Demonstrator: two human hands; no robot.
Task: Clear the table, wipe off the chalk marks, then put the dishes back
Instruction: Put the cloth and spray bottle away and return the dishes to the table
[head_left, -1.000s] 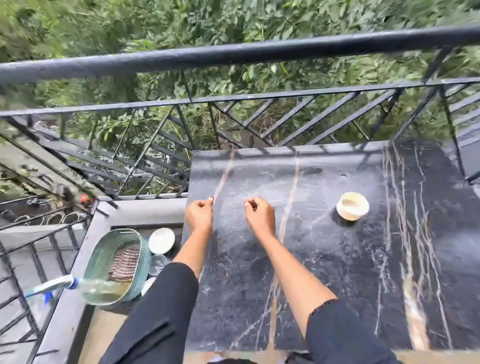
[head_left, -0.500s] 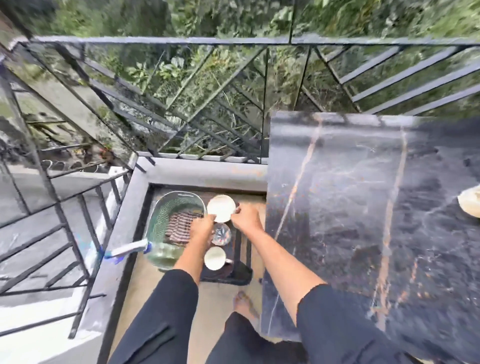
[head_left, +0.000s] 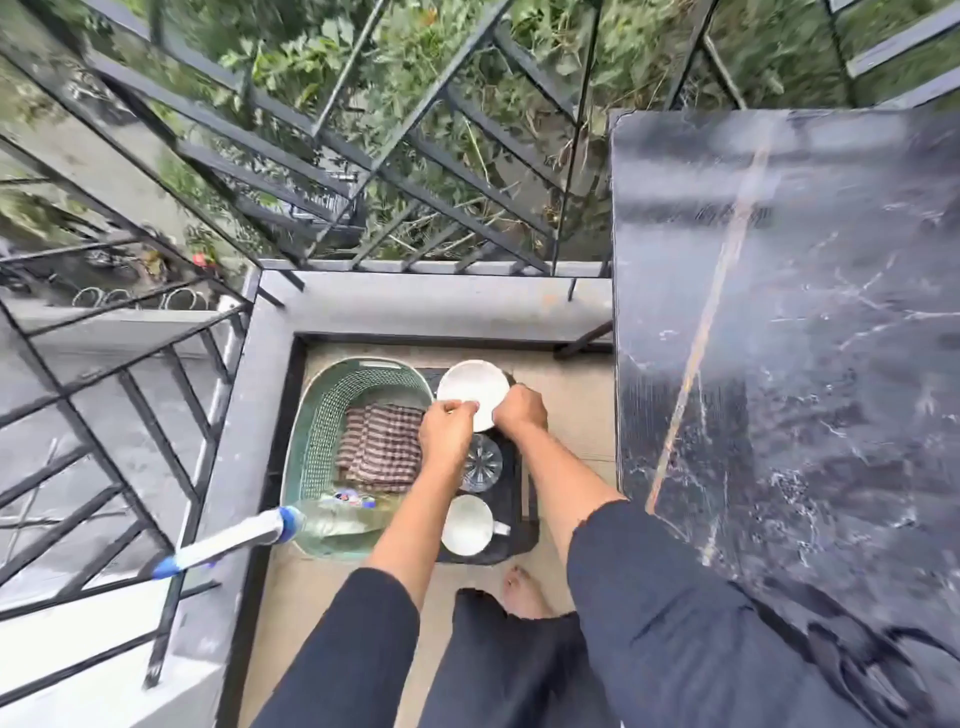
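White plate (head_left: 470, 384): on floor tray (head_left: 521, 543), just beyond both hands. My left hand (head_left: 448, 434) pinches near rim; my right hand (head_left: 520, 413) curls over right edge. Table (head_left: 779, 364) rightward.

Outdoor balcony, flat daylight: black metal railing (head_left: 363, 171) w/ diagonal bars on two sides, grey concrete curb (head_left: 415, 306) running under it, beige floor (head_left: 566, 405) inside the curb, green bushes (head_left: 431, 47) beyond the bars, dark marble-look table (head_left: 805, 338) w/ pale veins at right.
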